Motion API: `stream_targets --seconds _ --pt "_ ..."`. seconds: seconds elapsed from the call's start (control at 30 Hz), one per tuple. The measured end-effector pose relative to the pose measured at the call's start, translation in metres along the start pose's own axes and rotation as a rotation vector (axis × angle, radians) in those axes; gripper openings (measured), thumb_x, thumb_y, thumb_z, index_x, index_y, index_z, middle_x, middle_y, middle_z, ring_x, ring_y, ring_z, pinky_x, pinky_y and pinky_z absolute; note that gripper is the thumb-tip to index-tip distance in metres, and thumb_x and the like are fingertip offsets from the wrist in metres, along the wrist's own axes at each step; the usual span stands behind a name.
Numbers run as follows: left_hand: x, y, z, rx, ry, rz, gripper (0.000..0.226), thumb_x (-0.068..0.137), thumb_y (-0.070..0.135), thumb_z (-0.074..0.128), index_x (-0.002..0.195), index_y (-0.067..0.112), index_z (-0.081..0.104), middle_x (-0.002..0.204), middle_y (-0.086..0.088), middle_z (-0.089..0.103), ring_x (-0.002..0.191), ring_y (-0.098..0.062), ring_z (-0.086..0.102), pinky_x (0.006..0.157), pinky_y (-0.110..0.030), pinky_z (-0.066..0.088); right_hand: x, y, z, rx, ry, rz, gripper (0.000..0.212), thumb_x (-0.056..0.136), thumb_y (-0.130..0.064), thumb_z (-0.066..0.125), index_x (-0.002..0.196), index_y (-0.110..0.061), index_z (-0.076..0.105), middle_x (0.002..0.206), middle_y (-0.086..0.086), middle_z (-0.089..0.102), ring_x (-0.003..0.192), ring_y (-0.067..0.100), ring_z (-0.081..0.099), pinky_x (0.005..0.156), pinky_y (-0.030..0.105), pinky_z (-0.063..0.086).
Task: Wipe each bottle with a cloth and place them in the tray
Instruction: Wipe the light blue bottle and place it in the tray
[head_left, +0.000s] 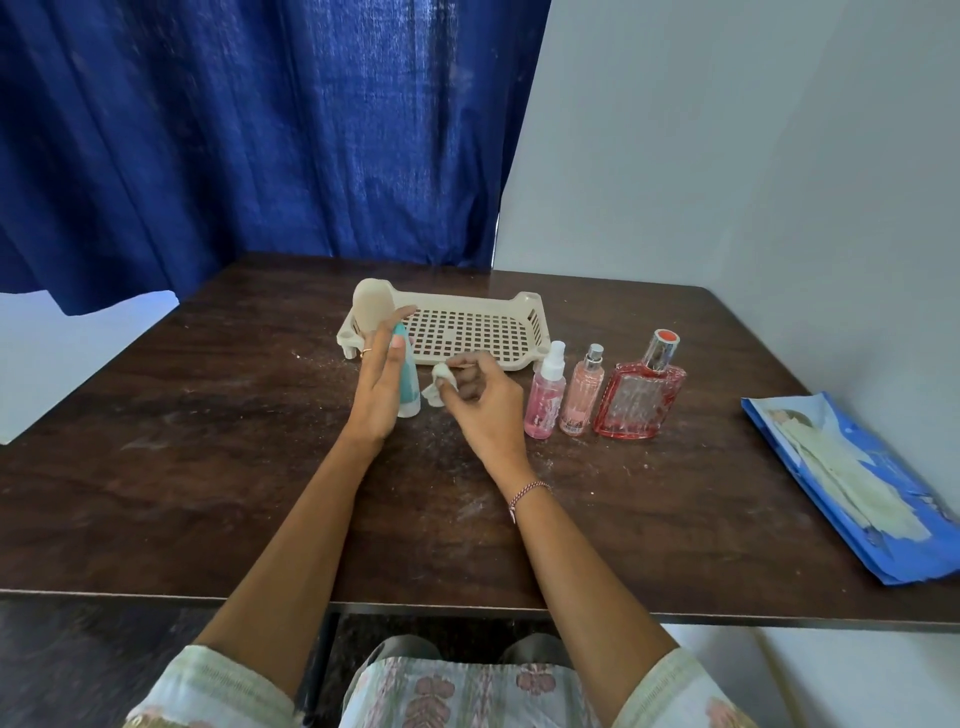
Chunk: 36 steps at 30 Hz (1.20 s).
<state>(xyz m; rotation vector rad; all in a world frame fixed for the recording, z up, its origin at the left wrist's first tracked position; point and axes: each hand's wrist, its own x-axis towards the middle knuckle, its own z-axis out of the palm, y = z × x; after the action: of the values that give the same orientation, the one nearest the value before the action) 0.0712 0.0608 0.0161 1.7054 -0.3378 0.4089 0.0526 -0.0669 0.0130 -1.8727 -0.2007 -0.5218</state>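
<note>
The flat left hand (375, 387) steadies the light, probably slippery teal bottle (410, 387) (best gripped mid-body) while the right hand (488, 410) pinches the soft cloth (439, 385).

I'm seeing: beige grid-holed tray (530, 302), teal-white tube (410, 380), pink sprayer (544, 402), red flask (639, 401), dark woodgrain table (208, 467), deep blue curtain (234, 130).

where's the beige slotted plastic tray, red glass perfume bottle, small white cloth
beige slotted plastic tray (478, 332): head view, floor
red glass perfume bottle (639, 405): head view, body
small white cloth (432, 399): head view, lower end
</note>
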Motion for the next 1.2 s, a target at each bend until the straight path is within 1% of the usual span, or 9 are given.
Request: stream_targets --seconds 0.07,0.13,0.27,0.43,0.63,0.73,0.87,1.07,1.2 --pt "-0.003 0.008 0.002 -0.071 0.005 -0.032 0.038 0.105 0.029 0.022 0.139 0.024 0.039 0.133 0.014 0.043 0.121 0.012 0.042 0.101 -0.013 0.035 -0.001 0.001 0.000 -0.042 -0.020 -0.055 0.022 0.079 -0.007 0.072 0.098 -0.016 0.065 0.084 -0.002 0.066 0.072 0.006 0.061 0.067 0.013 0.051" --pt "-0.002 0.011 0.003 -0.148 0.022 -0.080 0.040 0.106 0.024 0.018 0.141 0.021 0.037 0.123 0.020 0.046 0.103 0.022 0.048 0.085 -0.003 0.041 -0.003 0.001 0.002 -0.113 -0.069 -0.128 0.020 0.079 -0.006 0.072 0.097 -0.013 0.070 0.091 0.000 0.065 0.074 0.004 0.058 0.070 0.010 0.048" --pt "0.001 0.005 0.002 -0.268 0.062 -0.136 0.037 0.104 0.035 0.019 0.133 0.037 0.042 0.126 0.003 0.051 0.101 0.004 0.055 0.089 -0.017 0.045 -0.006 -0.002 0.007 -0.197 -0.164 -0.225 0.018 0.080 -0.010 0.072 0.098 -0.008 0.072 0.092 0.004 0.062 0.081 0.011 0.058 0.076 0.020 0.049" --pt "0.001 0.003 0.002 -0.375 0.064 -0.195 0.040 0.104 0.037 0.022 0.134 0.026 0.047 0.104 0.004 0.056 0.090 -0.002 0.056 0.084 -0.025 0.048 -0.010 -0.007 0.013 -0.248 -0.165 -0.321 0.016 0.080 -0.011 0.072 0.094 -0.004 0.072 0.087 0.004 0.061 0.076 0.008 0.055 0.071 0.016 0.046" --pt "0.001 0.004 0.006 -0.441 0.008 -0.169 0.040 0.105 0.030 0.018 0.132 0.027 0.048 0.095 0.004 0.059 0.082 0.002 0.060 0.080 -0.023 0.048 0.000 0.001 0.003 -0.231 0.060 -0.197 0.013 0.079 -0.015 0.074 0.088 -0.006 0.072 0.083 0.003 0.063 0.071 0.009 0.057 0.068 0.015 0.047" --pt "0.002 0.003 0.004 -0.430 0.001 -0.169 0.040 0.106 0.031 0.018 0.131 0.028 0.048 0.096 0.005 0.058 0.082 0.002 0.058 0.079 -0.021 0.048 -0.005 -0.003 0.008 -0.218 -0.014 -0.249 0.014 0.080 -0.015 0.074 0.091 -0.007 0.072 0.087 0.002 0.063 0.073 0.002 0.054 0.068 0.007 0.044" --pt "0.002 0.000 0.000 -0.426 0.007 -0.194 0.041 0.104 0.036 0.022 0.134 0.029 0.050 0.092 0.002 0.054 0.081 -0.005 0.050 0.081 -0.027 0.045 -0.009 -0.005 0.015 -0.233 -0.099 -0.315 0.014 0.081 -0.016 0.073 0.090 -0.005 0.072 0.089 0.001 0.062 0.072 0.004 0.055 0.068 0.016 0.049" --pt "0.001 0.003 0.004 -0.437 -0.015 -0.183 0.040 0.105 0.029 0.018 0.133 0.024 0.047 0.100 0.005 0.059 0.083 0.006 0.061 0.078 -0.018 0.049 -0.004 -0.002 0.009 -0.217 0.008 -0.220 0.011 0.081 -0.017 0.073 0.084 -0.008 0.068 0.084 0.002 0.064 0.068 0.006 0.056 0.063 0.015 0.047" --pt "0.002 0.002 0.002 -0.448 -0.009 -0.216 0.043 0.105 0.033 0.020 0.136 0.024 0.048 0.097 0.004 0.057 0.082 0.001 0.057 0.080 -0.021 0.048 -0.009 -0.004 0.012 -0.195 -0.063 -0.268 0.007 0.080 -0.011 0.073 0.084 -0.007 0.069 0.086 0.002 0.064 0.071 0.009 0.060 0.066 0.024 0.054"
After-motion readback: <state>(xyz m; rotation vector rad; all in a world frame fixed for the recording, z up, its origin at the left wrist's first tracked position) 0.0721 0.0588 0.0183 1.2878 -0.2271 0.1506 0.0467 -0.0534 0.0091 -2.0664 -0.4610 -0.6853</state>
